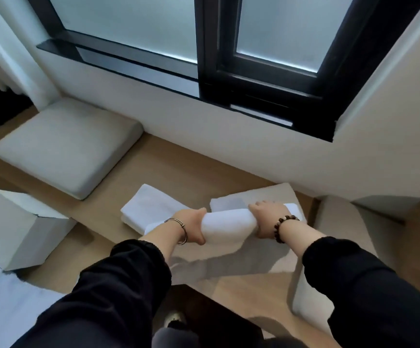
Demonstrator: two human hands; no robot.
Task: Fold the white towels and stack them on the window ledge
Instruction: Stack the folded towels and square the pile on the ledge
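Gripping a white towel [229, 226] by its ends, left hand [195, 227] and right hand [266, 217] hold it over the window ledge [191, 169]; seemingly two folded towels [151, 207] lie there.

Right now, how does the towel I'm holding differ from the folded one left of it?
The held towel is gripped by the left hand and right hand; the folded towel lies on the ledge. The held towel looks rounded, the folded towel flat. Both are white.

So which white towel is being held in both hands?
The nearest folded towel, gripped at its ends by the left hand and right hand; the left towel and rear towel lie flat behind it.
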